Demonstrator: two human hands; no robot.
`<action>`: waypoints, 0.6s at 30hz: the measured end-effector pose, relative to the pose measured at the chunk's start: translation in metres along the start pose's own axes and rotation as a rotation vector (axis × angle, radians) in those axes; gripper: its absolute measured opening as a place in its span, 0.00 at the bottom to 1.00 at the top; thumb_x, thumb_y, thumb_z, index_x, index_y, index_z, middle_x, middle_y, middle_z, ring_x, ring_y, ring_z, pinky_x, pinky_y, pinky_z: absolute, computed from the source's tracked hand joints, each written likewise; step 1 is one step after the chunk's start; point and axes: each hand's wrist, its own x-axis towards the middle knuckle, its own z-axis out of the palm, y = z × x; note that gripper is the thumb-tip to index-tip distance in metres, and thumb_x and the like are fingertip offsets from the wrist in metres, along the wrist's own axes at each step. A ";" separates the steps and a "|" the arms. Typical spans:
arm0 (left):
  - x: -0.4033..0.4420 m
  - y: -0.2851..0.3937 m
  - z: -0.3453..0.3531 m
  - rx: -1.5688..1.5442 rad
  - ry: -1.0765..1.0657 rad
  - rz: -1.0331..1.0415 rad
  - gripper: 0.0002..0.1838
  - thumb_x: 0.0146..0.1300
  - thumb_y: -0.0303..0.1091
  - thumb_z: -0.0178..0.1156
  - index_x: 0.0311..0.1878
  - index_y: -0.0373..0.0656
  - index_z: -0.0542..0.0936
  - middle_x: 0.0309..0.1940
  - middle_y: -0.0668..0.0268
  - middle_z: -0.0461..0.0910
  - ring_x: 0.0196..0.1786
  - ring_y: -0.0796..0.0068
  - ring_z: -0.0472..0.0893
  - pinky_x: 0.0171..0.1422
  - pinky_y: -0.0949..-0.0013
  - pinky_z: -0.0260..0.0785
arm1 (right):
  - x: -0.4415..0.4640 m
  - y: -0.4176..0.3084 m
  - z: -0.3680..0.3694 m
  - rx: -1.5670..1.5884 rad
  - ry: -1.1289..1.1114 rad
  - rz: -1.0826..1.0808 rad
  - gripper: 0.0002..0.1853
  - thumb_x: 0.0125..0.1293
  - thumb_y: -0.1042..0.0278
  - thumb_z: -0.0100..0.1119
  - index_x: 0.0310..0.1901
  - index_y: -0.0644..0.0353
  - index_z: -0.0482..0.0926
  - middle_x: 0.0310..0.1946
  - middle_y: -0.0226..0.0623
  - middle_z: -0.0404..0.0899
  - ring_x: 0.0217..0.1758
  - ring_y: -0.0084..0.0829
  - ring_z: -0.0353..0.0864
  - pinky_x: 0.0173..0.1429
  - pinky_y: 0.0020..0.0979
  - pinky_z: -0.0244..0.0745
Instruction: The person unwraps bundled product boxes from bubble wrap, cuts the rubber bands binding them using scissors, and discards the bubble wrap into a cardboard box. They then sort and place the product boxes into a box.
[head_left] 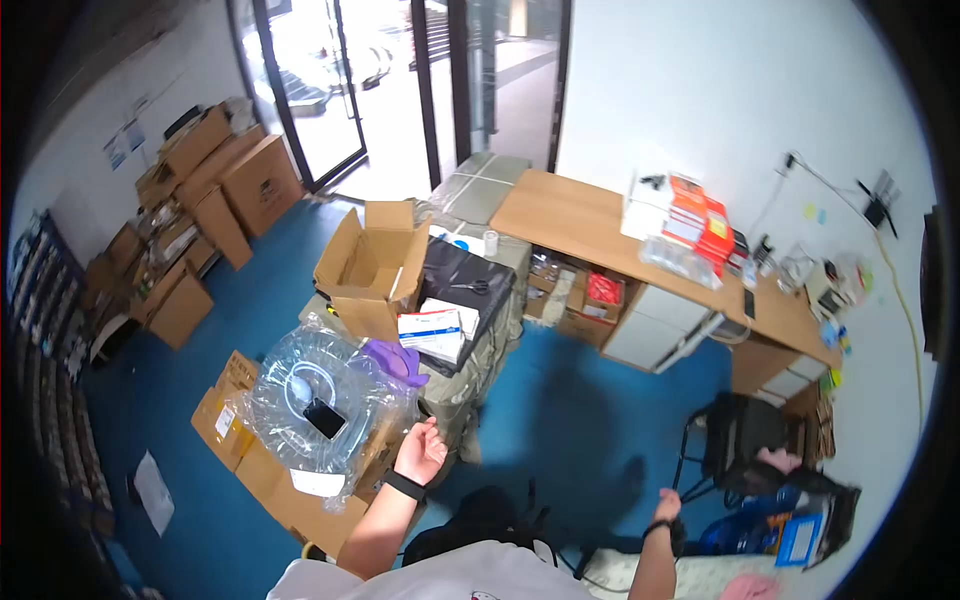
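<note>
My left hand [422, 453] is raised with the palm turned up and the fingers curled in. Nothing shows in it. Close to it on the left, a clear plastic-wrapped bundle [275, 385] lies on a cardboard box [270, 488]. On the bundle rest a phone [324, 418] and a coil of pale blue tubing [297, 372]. Behind the hand is a purple glove or cloth [396, 362]. My right hand [668, 505] hangs low at the right with its fingers folded; it looks small and holds nothing visible. A black chair [735, 435] is nearest to it.
An open carton [365, 285] stands on a wrapped stack beside white-and-blue boxes [435, 330] and scissors [478, 287]. A wooden desk [570, 205] holds orange boxes [685, 210]. Cartons [262, 185] are piled at the left wall, near a glass door [310, 90]. The floor [560, 400] is blue.
</note>
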 end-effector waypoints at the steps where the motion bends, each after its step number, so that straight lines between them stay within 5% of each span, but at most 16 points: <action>1: 0.010 0.000 0.007 -0.019 0.011 0.028 0.05 0.60 0.28 0.49 0.39 0.44 0.72 0.17 0.75 0.62 0.19 0.81 0.62 0.26 0.77 0.58 | 0.032 -0.064 0.050 0.036 -0.091 -0.165 0.10 0.56 0.79 0.43 0.27 0.63 0.77 0.26 0.33 0.77 0.34 0.27 0.74 0.43 0.29 0.70; 3: 0.035 0.002 0.017 0.062 0.118 0.177 0.06 0.60 0.27 0.49 0.40 0.44 0.71 0.20 0.75 0.65 0.22 0.81 0.65 0.29 0.77 0.62 | 0.068 -0.182 0.141 -0.062 -0.251 -0.459 0.08 0.58 0.77 0.45 0.29 0.64 0.77 0.26 0.37 0.78 0.33 0.30 0.76 0.42 0.29 0.70; 7: 0.102 0.019 0.034 0.187 0.227 0.341 0.09 0.61 0.28 0.49 0.45 0.43 0.71 0.28 0.70 0.73 0.29 0.79 0.72 0.36 0.75 0.68 | 0.061 -0.336 0.303 -0.233 -0.530 -0.565 0.08 0.58 0.75 0.47 0.30 0.58 0.79 0.26 0.39 0.80 0.31 0.35 0.79 0.38 0.30 0.72; 9: 0.134 0.033 0.059 0.341 0.312 0.499 0.10 0.62 0.27 0.48 0.46 0.42 0.72 0.32 0.69 0.74 0.31 0.78 0.73 0.38 0.74 0.69 | 0.043 -0.364 0.373 -0.242 -0.663 -0.709 0.07 0.57 0.75 0.50 0.30 0.56 0.79 0.25 0.38 0.79 0.30 0.34 0.80 0.35 0.31 0.73; 11: 0.150 0.046 0.099 0.468 0.215 0.704 0.09 0.64 0.26 0.46 0.44 0.40 0.73 0.32 0.68 0.74 0.33 0.77 0.74 0.40 0.74 0.68 | 0.034 -0.377 0.435 -0.257 -0.981 -0.550 0.05 0.57 0.74 0.52 0.30 0.56 0.79 0.25 0.38 0.79 0.31 0.35 0.81 0.36 0.32 0.73; 14: 0.175 0.075 0.141 0.672 0.307 0.986 0.08 0.66 0.26 0.46 0.44 0.38 0.73 0.31 0.67 0.76 0.34 0.79 0.74 0.42 0.76 0.67 | 0.032 -0.387 0.520 -0.203 -1.002 -0.982 0.02 0.57 0.76 0.53 0.30 0.59 0.77 0.24 0.37 0.78 0.30 0.36 0.79 0.36 0.32 0.73; 18: 0.214 0.116 0.158 0.932 0.536 1.224 0.10 0.64 0.21 0.48 0.46 0.36 0.74 0.41 0.62 0.80 0.46 0.76 0.78 0.51 0.73 0.69 | 0.030 -0.425 0.594 -0.243 -1.121 -1.152 0.08 0.54 0.74 0.58 0.37 0.56 0.76 0.35 0.39 0.77 0.41 0.43 0.75 0.46 0.38 0.70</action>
